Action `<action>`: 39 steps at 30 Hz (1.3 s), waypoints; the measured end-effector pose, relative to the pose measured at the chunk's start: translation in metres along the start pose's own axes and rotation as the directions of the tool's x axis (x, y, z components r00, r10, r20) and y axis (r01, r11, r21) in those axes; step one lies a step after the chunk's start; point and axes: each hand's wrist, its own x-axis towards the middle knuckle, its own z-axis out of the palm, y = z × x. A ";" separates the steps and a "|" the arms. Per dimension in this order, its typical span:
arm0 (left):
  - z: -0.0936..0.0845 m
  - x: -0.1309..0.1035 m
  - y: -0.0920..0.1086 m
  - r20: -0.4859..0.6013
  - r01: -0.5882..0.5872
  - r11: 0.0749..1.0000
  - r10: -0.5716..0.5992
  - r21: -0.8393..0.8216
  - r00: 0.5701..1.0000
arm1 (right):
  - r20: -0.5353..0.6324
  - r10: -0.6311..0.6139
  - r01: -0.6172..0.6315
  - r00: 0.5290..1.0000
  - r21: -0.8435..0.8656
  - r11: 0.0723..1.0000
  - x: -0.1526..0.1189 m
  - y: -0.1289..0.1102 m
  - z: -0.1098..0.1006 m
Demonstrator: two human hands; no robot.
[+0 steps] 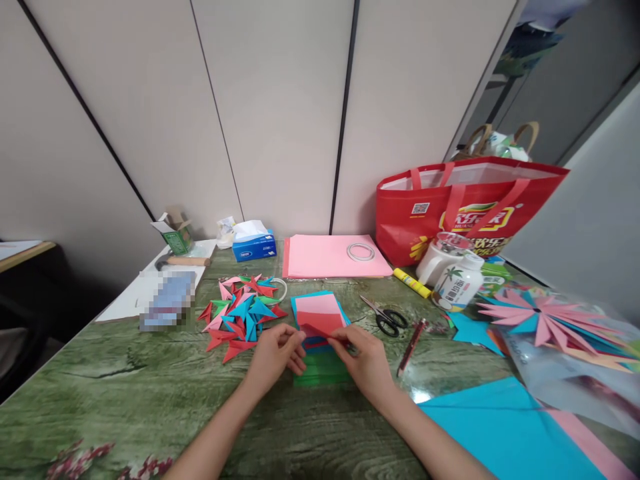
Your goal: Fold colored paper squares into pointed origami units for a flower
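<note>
A piece of red paper is between my two hands, above a small stack with pink paper and blue sheets showing. The thumb and finger of my right hand pinch its right edge. At its left edge the thumb and forefinger of my left hand are drawn together; the other fingers curl below. Green paper lies under my hands. To the left is a pile of folded paper pieces in red, blue, pink and green. Black-handled scissors lie beyond my right hand.
A pencil, a yellow glue stick and a white jar are at the right. Blue sheets and a paper star lie farther right. A red bag, pink sheets, tissue box and hammer stand behind.
</note>
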 end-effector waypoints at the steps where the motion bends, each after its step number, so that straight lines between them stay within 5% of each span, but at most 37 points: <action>1: 0.001 -0.001 0.000 0.017 0.020 1.000 -0.019 -0.020 1.000 | -0.028 0.004 -0.003 1.000 0.023 1.000 0.000 -0.003 0.000; 5: 0.004 -0.006 0.003 0.093 -0.066 0.987 0.080 -0.146 0.992 | -0.026 -0.105 0.108 0.994 0.141 0.984 -0.003 -0.015 0.001; 10: 0.005 -0.010 0.004 0.042 -0.179 0.969 0.189 -0.173 0.981 | 0.067 -0.228 0.214 0.971 0.168 0.962 -0.008 -0.021 0.004; 17: 0.008 -0.011 0.003 0.127 -0.058 0.985 0.079 -0.161 0.989 | -0.100 -0.039 0.042 0.994 0.025 0.999 -0.004 -0.015 0.000; 23: 0.010 -0.009 0.002 0.035 -0.081 0.996 0.083 -0.046 0.996 | 0.169 0.175 -0.218 0.970 0.285 0.933 -0.003 -0.015 0.003; 32: 0.004 -0.004 0.001 -0.084 -0.152 0.986 0.146 -0.069 0.986 | 0.292 0.223 -0.332 0.930 0.409 0.850 0.000 -0.020 0.004; 39: 0.003 -0.005 0.003 -0.025 -0.166 0.986 0.167 0.031 0.986 | 0.323 0.208 -0.346 0.923 0.466 0.815 0.002 -0.022 0.002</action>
